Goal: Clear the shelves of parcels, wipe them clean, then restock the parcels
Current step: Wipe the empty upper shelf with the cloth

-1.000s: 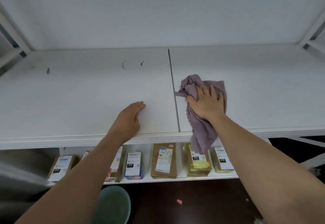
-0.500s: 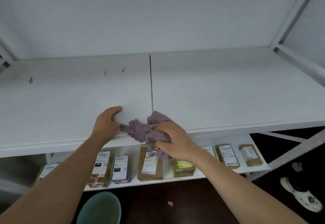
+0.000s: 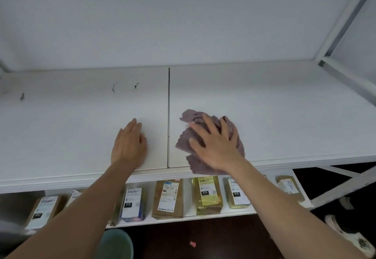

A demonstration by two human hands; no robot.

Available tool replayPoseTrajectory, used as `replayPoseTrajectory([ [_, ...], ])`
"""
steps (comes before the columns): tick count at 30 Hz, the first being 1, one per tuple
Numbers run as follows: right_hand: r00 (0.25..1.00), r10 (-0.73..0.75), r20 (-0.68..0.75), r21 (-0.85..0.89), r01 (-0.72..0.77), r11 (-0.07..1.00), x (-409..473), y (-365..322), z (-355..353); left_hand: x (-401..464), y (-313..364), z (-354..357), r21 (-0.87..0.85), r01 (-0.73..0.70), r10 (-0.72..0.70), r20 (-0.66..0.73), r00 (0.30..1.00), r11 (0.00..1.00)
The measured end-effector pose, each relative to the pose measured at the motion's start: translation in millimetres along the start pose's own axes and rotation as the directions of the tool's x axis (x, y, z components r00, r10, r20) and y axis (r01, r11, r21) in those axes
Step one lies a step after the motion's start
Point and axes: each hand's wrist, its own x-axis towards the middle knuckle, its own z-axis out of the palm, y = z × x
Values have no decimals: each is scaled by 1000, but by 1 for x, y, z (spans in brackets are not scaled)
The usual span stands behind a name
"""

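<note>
Purple cloth [image 3: 195, 134] lies on the white shelf [image 3: 284, 116] under the flat, spread right hand [image 3: 215, 146]; the left hand [image 3: 129, 144] rests flat beside it.

That crumpled purple rag [image 3: 211, 136] is lying bunched on the white upper shelf [image 3: 274, 116] just right of the centre seam, one corner drooping over the front edge; labelled parcels [image 3: 168, 197] are sitting in a row on the shelf below.
</note>
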Motion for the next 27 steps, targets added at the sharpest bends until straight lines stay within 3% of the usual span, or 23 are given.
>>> replayPoseTrajectory([
  [2,995,-92,35,-147,97,984,9,12,12,7,-3,0,56,-86,83,54,995,995],
  [4,995,-101,-2,-172,99,980,30,38,6,14,-9,0,96,-152,140,119,983,984],
  [8,970,172,-174,-155,-199,968,87,87,-11,19,-12,2,188,-185,142,218,965,965],
  [11,914,354,-198,-145,-385,912,138,86,-17,19,-10,3,208,-186,143,205,968,960],
  [13,929,315,-194,-174,-349,921,168,63,-12,22,-10,4,231,-198,149,216,965,952],
  [18,990,-65,-128,-211,37,977,178,-27,20,39,-6,9,258,-209,149,233,961,943],
  [22,967,-254,-15,-226,244,943,170,-9,15,59,2,11,233,-168,111,238,965,958],
  [24,969,-244,-49,-251,224,942,179,30,2,71,5,12,227,-160,102,245,964,961],
  [27,986,29,-167,-228,-67,971,211,86,-19,82,3,20,264,-193,127,247,961,945],
])
